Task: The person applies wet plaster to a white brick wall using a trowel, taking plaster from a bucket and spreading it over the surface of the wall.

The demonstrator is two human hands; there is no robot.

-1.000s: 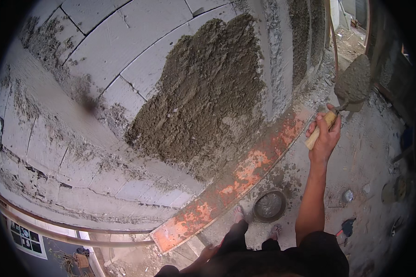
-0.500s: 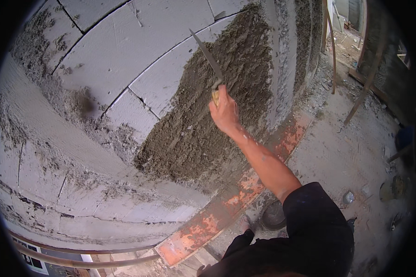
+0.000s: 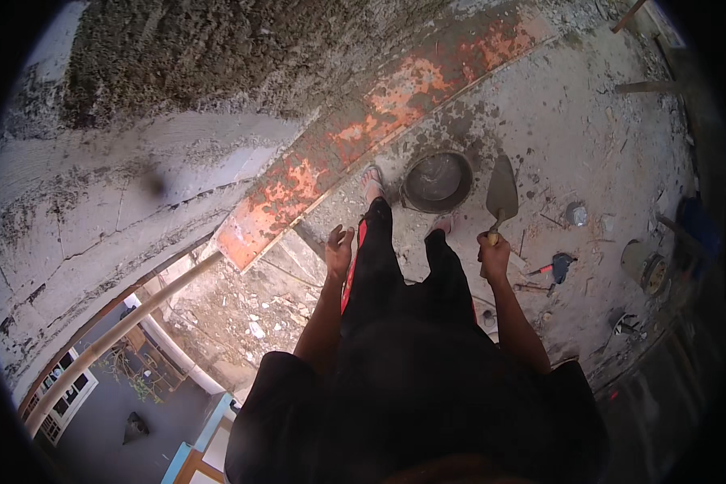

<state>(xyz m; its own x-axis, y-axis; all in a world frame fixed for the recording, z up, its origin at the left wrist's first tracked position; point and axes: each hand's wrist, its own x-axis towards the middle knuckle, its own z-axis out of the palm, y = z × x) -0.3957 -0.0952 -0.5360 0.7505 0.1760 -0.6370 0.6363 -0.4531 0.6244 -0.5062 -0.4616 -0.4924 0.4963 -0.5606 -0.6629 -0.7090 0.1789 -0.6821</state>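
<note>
My right hand (image 3: 493, 256) is closed round the handle of a trowel (image 3: 502, 192), whose broad grey blade points away from me over the floor. Left of the blade, by my feet, stands a round black tub (image 3: 406, 187) with a greyish, wet-looking inside. My left hand (image 3: 340, 252) hangs beside my left leg, fingers loosely bent and apart, with nothing in it. An orange plank (image 3: 298, 176) splattered with mortar runs along the foot of the wall. Rough wet mortar (image 3: 177, 52) covers part of that wall's pale blocks.
A hammer-like tool with a red and black handle (image 3: 550, 268) lies on the floor to the right, near a bucket (image 3: 635, 256). At left, the floor ends above lower rubble (image 3: 250, 310), and a bamboo pole (image 3: 113, 339) slants past it.
My right hand with the trowel has come down from the mortar on the wall to beside my right leg. The view has tipped down to the floor, and my left hand now shows.
</note>
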